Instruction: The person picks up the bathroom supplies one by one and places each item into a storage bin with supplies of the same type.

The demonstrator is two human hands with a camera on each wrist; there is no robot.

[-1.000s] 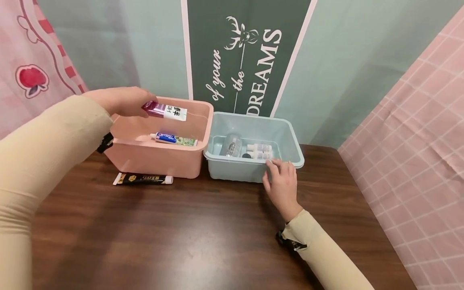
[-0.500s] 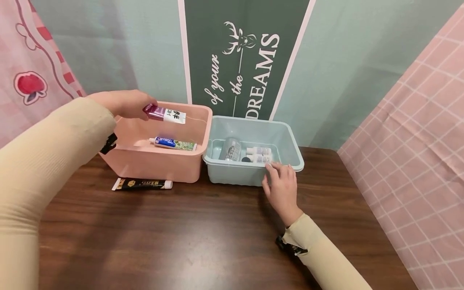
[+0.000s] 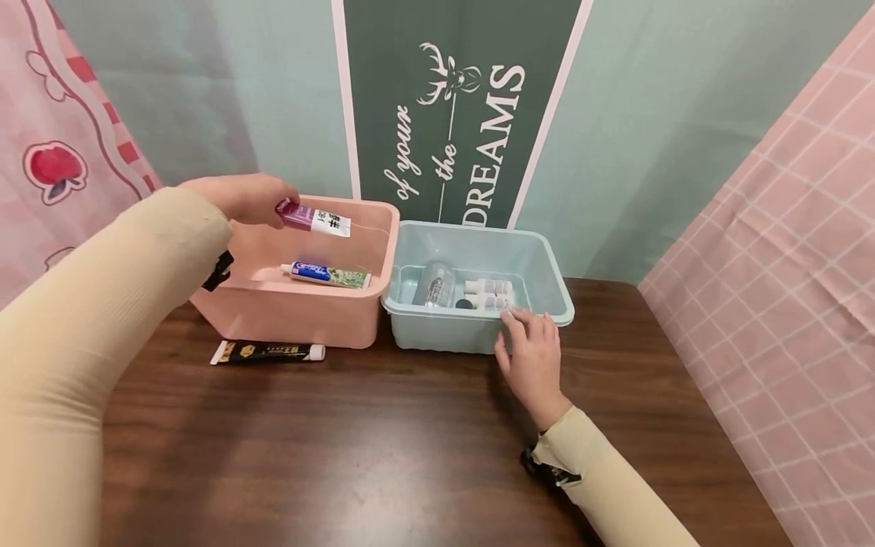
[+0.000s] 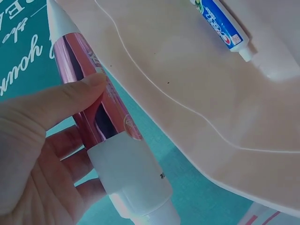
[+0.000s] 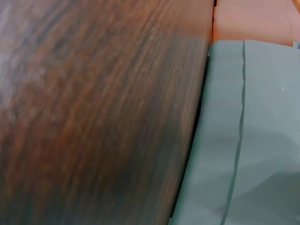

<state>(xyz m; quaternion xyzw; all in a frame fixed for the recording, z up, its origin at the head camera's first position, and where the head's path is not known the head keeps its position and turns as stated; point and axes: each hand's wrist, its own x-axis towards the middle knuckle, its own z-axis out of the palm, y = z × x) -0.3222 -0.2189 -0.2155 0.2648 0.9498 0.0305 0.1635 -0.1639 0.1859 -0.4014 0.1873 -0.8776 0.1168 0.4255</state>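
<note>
My left hand (image 3: 256,199) pinches a shiny purple-pink and white toothpaste tube (image 3: 314,219) above the pink bin (image 3: 294,313). In the left wrist view, the thumb lies across the toothpaste tube (image 4: 105,108) with the fingers behind it. Inside the pink bin lies a blue and green toothpaste tube (image 3: 328,274). The right hand (image 3: 532,357) rests its fingertips on the front rim of the light blue bin (image 3: 444,332); how firmly they bear on it cannot be told. A clear bottle (image 3: 438,285) and small white bottles (image 3: 491,287) lie in that bin.
A black toothpaste tube (image 3: 266,352) lies on the dark wooden table (image 3: 342,441) in front of the pink bin. The two bins stand side by side against a green cloth backdrop (image 3: 287,91). A pink checked cloth (image 3: 786,304) hangs at the right.
The head view has shifted slightly, so the scene sits a little lower. My left hand has edged right with the purple-pink toothpaste tube still held. The right hand stays at the blue bin's rim.
</note>
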